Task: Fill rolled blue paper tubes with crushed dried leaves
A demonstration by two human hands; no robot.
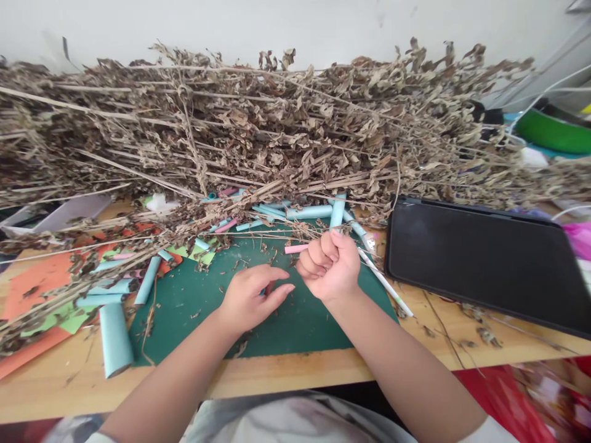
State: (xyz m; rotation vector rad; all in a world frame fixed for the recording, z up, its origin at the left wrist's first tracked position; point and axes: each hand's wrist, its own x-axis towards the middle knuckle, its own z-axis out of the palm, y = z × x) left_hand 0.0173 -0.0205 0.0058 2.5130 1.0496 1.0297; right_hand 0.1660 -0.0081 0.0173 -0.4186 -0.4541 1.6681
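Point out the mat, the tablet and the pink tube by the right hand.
Mat [300, 326]: head view, on its bare green surface near the lower edge.
Tablet [484, 266]: head view, middle of the dark screen.
Pink tube [295, 249]: head view, middle of its visible side.

No writing can be read around the hands.
Just beyond the right hand [330, 264], a thin white stick [385, 283] carries small coloured marks, too tiny to read. On the tablet [484, 261], to the right of this hand, the screen is dark, without a legible sign. Lower, at far right, red wrapping [503, 400] has pale patches, too blurred for any word.
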